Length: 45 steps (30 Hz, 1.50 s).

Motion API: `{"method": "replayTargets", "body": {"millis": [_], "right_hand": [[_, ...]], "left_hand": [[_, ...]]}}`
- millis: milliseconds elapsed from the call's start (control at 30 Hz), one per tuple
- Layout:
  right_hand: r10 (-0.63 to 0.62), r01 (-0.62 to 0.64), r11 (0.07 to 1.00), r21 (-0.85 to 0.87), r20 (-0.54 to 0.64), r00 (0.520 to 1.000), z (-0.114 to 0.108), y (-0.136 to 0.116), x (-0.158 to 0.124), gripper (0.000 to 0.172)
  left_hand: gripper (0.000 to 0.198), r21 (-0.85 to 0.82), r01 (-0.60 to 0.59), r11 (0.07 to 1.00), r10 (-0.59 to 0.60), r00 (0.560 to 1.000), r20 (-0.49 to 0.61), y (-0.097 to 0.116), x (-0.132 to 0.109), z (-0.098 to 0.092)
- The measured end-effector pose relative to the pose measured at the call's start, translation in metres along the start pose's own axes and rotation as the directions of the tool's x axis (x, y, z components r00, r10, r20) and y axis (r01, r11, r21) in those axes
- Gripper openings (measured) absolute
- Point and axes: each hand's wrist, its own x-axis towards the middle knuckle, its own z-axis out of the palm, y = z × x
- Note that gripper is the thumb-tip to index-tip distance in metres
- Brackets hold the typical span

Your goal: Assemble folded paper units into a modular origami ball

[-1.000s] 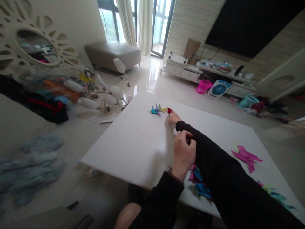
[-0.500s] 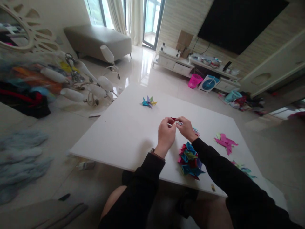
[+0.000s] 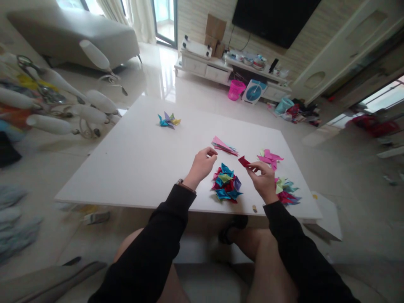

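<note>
My right hand [image 3: 263, 179] pinches a small dark red folded paper piece [image 3: 243, 160] just above the white table [image 3: 132, 155]. My left hand [image 3: 202, 163] hovers a little to the left with curled fingers and nothing visible in them. Between and below the hands lies a heap of multicoloured folded paper pieces [image 3: 226, 187]. A flat pink paper stack [image 3: 223, 146] lies just beyond my left hand.
A small blue, purple and yellow paper cluster [image 3: 167, 120] sits at the table's far left. Pink folded pieces [image 3: 270, 157] and a mixed pile [image 3: 286, 192] lie at the right edge. A white chandelier [image 3: 53, 107] rests on the floor at left. My knees are under the table's near edge.
My right hand drew back from the far paper cluster with the red piece. Both hands met over the table, then separated. The camera tilted down and to the right.
</note>
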Motion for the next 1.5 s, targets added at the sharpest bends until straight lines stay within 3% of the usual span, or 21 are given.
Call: {"method": "replayTargets", "body": {"millis": [167, 467, 800, 1100, 1500], "right_hand": [[0.162, -0.161, 0.986, -0.033, 0.023, 0.987, -0.006, 0.018, 0.003, 0.009], [0.13, -0.126, 0.992, -0.032, 0.295, 0.947, 0.006, 0.024, 0.008, 0.009], [0.094, -0.126, 0.992, 0.026, 0.515, 0.852, 0.005, 0.013, 0.004, 0.016], [0.13, -0.14, 0.99, -0.027, 0.566, 0.814, 0.003, 0.012, 0.001, 0.015], [0.081, -0.073, 0.997, -0.035, 0.451, 0.889, 0.02, 0.016, 0.005, 0.012]], "left_hand": [[0.015, 0.076, 0.015, 0.997, -0.017, 1.0, 0.024, -0.01, 0.006, 0.004], [0.016, 0.075, 0.04, 0.996, -0.043, 0.998, 0.04, -0.014, 0.019, 0.012], [0.016, 0.064, 0.039, 0.997, -0.043, 0.998, 0.052, -0.013, 0.018, 0.013], [0.016, 0.093, 0.043, 0.995, -0.05, 0.997, 0.066, -0.012, 0.014, 0.013], [0.013, 0.133, 0.011, 0.991, -0.022, 0.996, 0.083, -0.009, 0.014, 0.014]]}}
